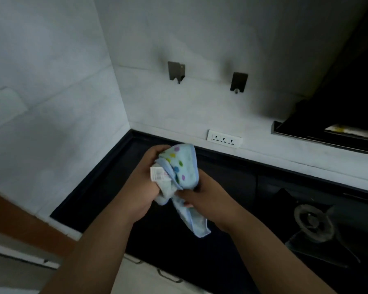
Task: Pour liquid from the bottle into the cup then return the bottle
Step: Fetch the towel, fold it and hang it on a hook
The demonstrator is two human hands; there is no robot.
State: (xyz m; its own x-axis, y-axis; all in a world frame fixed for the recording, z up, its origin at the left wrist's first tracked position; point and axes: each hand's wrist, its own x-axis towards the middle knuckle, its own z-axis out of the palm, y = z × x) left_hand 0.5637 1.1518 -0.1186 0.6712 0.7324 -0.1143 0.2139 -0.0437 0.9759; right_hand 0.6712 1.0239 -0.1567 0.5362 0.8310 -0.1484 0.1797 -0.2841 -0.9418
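No bottle and no cup show in the head view. Both my hands are raised over a dark countertop [106, 187] and hold a light blue cloth [183, 166] with coloured dots and a white tag. My left hand [142, 183] grips the bunched upper part of the cloth. My right hand [206, 198] grips its lower part, and a loose end of the cloth hangs down between my forearms.
White tiled walls meet in a corner behind the counter. Two metal hooks [176, 72] [238, 82] and a socket strip [224, 138] are on the back wall. A black range hood [338, 107] hangs at the right above a gas burner [313, 223]. Drawer handles [170, 277] line the counter's front.
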